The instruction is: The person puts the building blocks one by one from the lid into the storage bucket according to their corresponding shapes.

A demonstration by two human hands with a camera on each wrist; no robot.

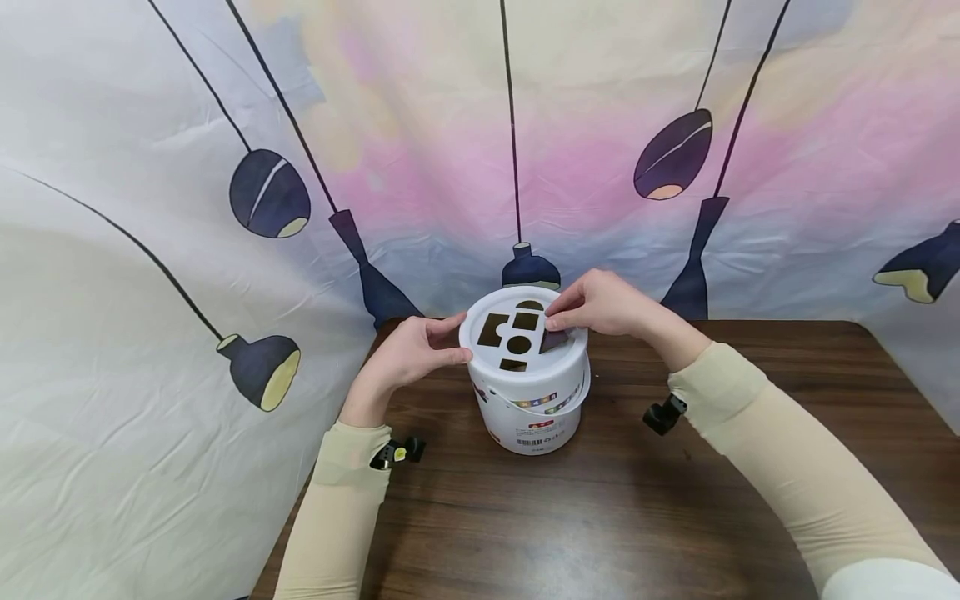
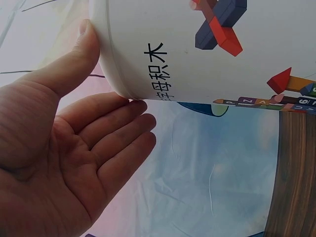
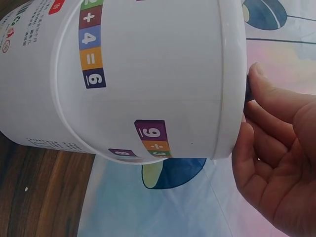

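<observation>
A white bucket (image 1: 534, 408) stands on the wooden table, closed by a white lid (image 1: 480, 350) cut with several shaped holes. My left hand (image 1: 420, 346) steadies the lid's left rim, thumb on the side and fingers straight. In the left wrist view the thumb (image 2: 74, 59) presses the bucket (image 2: 197, 44) and the palm lies open. My right hand (image 1: 555, 321) pinches a small dark block (image 1: 555, 340) at a hole on the lid's right side. The right wrist view shows the bucket (image 3: 148, 74) and, beside my thumb, a sliver of the block (image 3: 247, 91) over the rim.
The dark wooden table (image 1: 600, 517) stretches toward me and to the right. A draped cloth backdrop (image 1: 150, 250) printed with hanging lamps closes off the back and left sides, right behind the bucket. Small black clips sit at both wrists (image 1: 397, 452) (image 1: 663, 414).
</observation>
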